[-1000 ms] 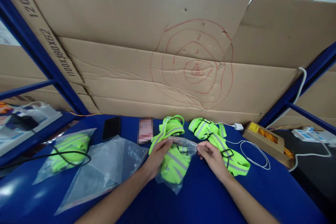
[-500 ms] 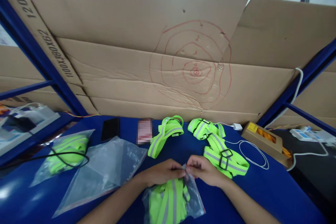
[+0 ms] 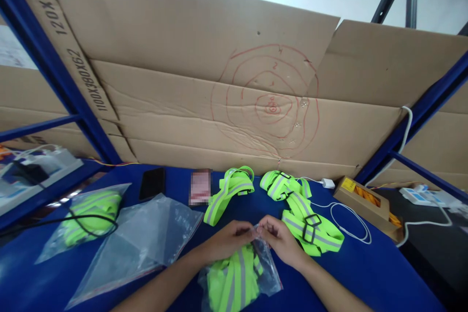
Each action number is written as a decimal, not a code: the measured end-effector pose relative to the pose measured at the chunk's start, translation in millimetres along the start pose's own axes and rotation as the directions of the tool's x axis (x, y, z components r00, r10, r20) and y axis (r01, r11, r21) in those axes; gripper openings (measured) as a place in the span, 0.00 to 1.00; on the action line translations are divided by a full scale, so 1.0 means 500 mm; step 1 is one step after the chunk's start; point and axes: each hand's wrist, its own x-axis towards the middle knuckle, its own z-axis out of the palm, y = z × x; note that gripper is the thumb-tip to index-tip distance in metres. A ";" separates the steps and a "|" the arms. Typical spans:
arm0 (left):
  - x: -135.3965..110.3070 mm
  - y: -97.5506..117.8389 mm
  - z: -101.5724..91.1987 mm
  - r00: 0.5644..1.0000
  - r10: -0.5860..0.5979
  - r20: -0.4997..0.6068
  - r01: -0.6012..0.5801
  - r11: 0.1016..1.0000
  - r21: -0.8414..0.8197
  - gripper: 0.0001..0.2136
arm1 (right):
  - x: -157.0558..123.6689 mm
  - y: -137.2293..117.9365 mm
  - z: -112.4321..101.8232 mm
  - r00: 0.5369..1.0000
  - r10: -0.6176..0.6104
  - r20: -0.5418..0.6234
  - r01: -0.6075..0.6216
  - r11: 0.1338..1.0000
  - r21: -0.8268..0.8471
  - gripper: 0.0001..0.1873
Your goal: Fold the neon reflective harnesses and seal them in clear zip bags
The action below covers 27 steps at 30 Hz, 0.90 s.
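Note:
A clear zip bag (image 3: 269,273) lies at the front middle of the blue table, with a folded neon-green reflective strap (image 3: 234,280) inside it. My left hand (image 3: 234,240) pinches the bag's top edge, its forearm reaching in from the lower left. Close against it, my right hand (image 3: 278,238) pinches the same edge between thumb and fingers. The fingertips of both hands nearly touch. Just beyond them lie a loose green reflective strap (image 3: 228,192) and, to the right, another green strap (image 3: 310,222) with black buckles.
At left are an empty clear bag (image 3: 142,239), a bagged green strap (image 3: 93,214) under a black cable, and a black phone (image 3: 152,184). A cardboard box (image 3: 367,204) with orange contents and a white cable (image 3: 351,224) lie right. A cardboard panel (image 3: 175,107) stands behind.
The view has tilted up slightly, so more of the wall shows above the cardboard. Both hands stay pinched at the bag's edge, with only a small shift of the fingers.

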 end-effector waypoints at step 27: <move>0.017 -0.009 -0.017 0.907 0.031 -0.419 -0.155 0.951 -0.266 0.18 | 0.005 -0.001 -0.030 0.998 0.002 -0.060 -0.006 0.997 -0.074 0.27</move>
